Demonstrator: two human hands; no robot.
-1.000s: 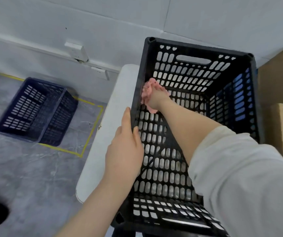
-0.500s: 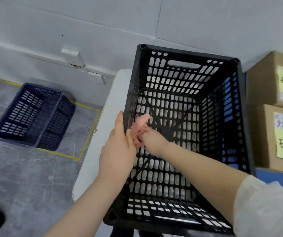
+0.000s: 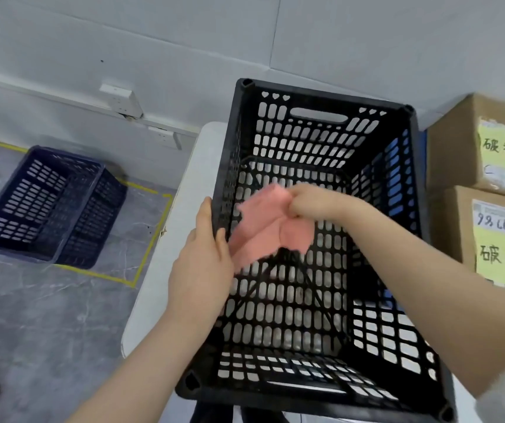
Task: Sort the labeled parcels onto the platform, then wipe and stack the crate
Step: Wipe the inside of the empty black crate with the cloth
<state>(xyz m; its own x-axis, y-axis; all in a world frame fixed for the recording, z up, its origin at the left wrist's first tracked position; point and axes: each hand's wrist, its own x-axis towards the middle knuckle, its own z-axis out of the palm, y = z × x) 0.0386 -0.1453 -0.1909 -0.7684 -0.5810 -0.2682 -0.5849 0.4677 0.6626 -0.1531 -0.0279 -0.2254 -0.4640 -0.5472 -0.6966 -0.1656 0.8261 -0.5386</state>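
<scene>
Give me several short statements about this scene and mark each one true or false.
1. The right hand holds a pink cloth inside the black crate. True.
2. The left hand rests flat on the white table. False: it grips the black crate's left rim.
3. A blue crate stands on the floor by yellow tape lines. True.
4. The cardboard boxes lie inside the black crate. False: they are stacked outside it, on its right.
</scene>
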